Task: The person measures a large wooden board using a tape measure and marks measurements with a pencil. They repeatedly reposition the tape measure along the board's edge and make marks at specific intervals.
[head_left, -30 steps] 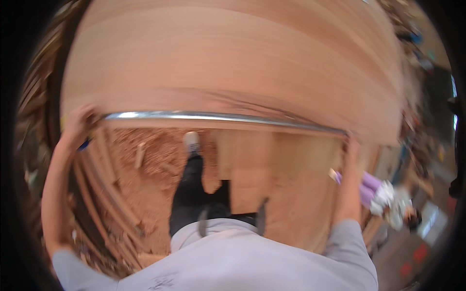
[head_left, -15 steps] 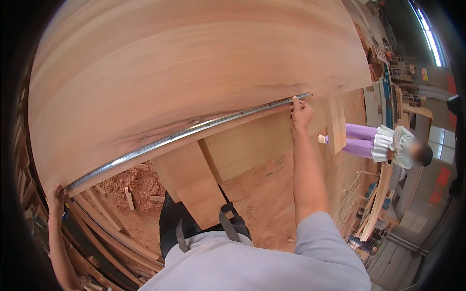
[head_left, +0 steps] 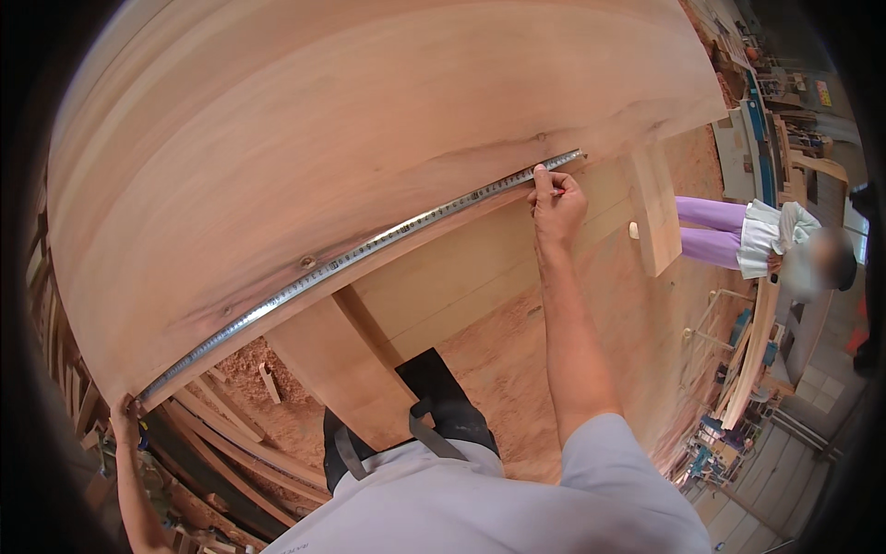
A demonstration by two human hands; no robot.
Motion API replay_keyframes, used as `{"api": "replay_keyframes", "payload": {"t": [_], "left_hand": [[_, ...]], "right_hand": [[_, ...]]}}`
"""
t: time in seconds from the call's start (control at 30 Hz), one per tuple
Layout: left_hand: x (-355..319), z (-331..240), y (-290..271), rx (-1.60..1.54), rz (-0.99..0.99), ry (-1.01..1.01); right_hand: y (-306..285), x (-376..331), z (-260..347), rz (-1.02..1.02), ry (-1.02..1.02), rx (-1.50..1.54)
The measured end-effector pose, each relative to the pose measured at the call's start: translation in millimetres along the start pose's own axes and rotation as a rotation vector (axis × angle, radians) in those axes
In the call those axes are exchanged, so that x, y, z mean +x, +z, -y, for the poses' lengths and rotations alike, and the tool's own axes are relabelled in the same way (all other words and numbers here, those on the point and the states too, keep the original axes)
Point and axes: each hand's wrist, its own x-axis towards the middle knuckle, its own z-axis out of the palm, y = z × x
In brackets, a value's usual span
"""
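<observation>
Head view: a metal tape measure [head_left: 374, 244] lies slantwise along the near edge of a broad wooden board [head_left: 369, 102], its markings too small and blurred to read toward the left. The right hand [head_left: 559, 210] is near its upper end, grip closed on a small red thing [head_left: 557, 192], mostly hidden by the fingers; the fingertips meet the tape's edge. The left hand [head_left: 127, 420] is at the board's lower left corner, by the tape's other end; its grip is too obscured to tell. The far edge of the board is cut off. Below are planks [head_left: 656, 217] and wood shavings [head_left: 261, 367]; at right stands another person [head_left: 761, 240].
</observation>
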Motion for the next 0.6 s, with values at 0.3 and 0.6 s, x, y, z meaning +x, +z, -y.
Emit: {"api": "replay_keyframes", "payload": {"t": [0.3,0.6], "left_hand": [[0,-5,-5,0.09,0.02,0.032],[0,-21,-1,0.057,-0.017,0.024]], "right_hand": [[0,-2,6,0.014,0.015,0.007],[-3,-3,3,0.002,0.027,-0.002]]}}
